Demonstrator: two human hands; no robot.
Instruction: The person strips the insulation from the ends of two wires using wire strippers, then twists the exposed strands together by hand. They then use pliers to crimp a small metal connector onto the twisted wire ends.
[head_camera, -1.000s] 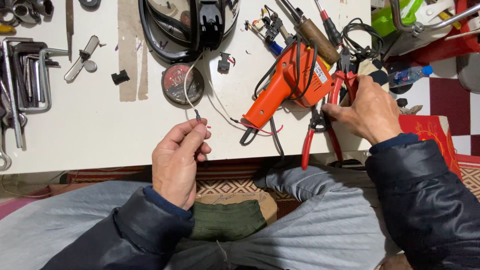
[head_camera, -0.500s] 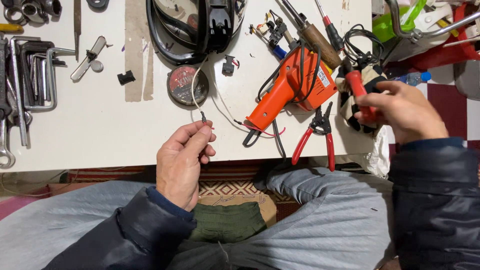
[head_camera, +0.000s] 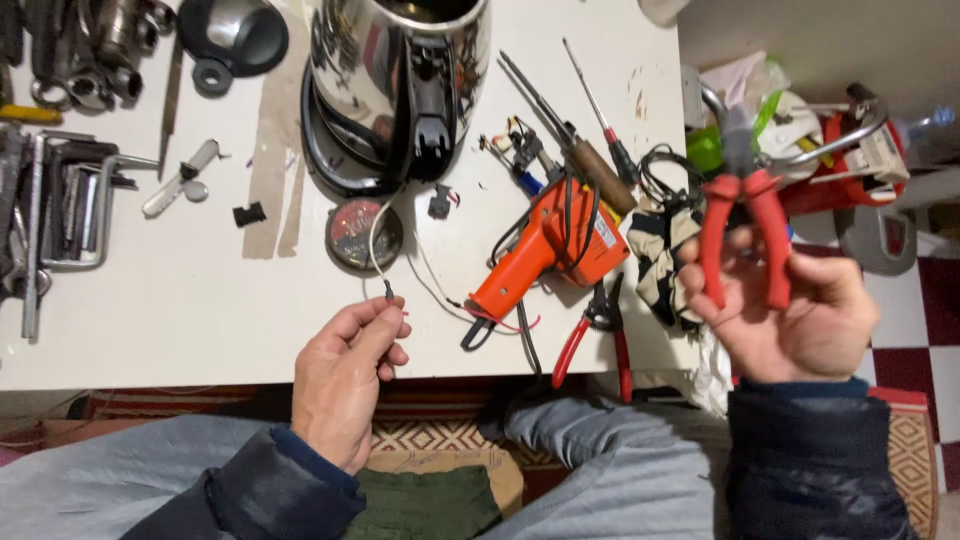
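My left hand (head_camera: 345, 385) pinches the end of a thin white wire (head_camera: 374, 245) near the table's front edge; the wire curves up to a shiny steel kettle (head_camera: 400, 85) on its black base. My right hand (head_camera: 795, 315) is raised off the table's right side, gripping red-handled pliers (head_camera: 742, 215) with the jaws pointing up and the handles spread. Smaller red-handled cutters (head_camera: 595, 335) lie on the table between my hands, beside an orange glue gun (head_camera: 545, 250).
On the white table (head_camera: 180, 320) lie a round tin (head_camera: 352, 232), screwdrivers (head_camera: 590, 115), metal wrenches and hex keys (head_camera: 60, 200) at left, a black cable coil (head_camera: 665, 175) and a cloth. Red tools and bags crowd the floor at right.
My right hand lifted the large red pliers off the table and brought them up to the right. The view shifted down the table. My left hand kept hold of the wire.
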